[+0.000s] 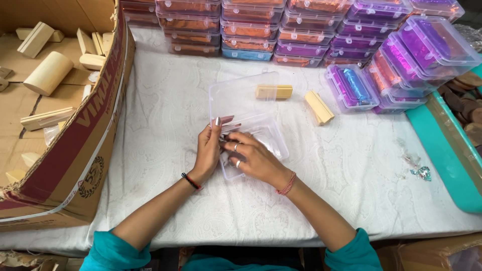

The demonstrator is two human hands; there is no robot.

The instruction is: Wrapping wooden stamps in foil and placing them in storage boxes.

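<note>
Broadly, a white cloth [165,105] covers the table, with a big carton [75,130] of wooden blocks well off to the left of the fingers and stacked boxes [311,30] of orange and purple foil far beyond them, more leaning to the right. Closer, a clear open box [246,98] lies straight ahead of the fingers, its lid flung away from the person and its tray under both hands, long axis running away and slightly leftward. The left hand [208,150] curls against the tray's near left edge, fingers bent on something small and dark; the right hand [251,155] reaches over the tray, fingers clenched on the same dark item, so both are about equally near. What that item is cannot be made out, since the fingers hide most of it. One block [274,92] rests on the lid beyond the fingers; another block [319,107] lies on the cloth, further right. Foil scraps [420,173] sit far right.
</note>
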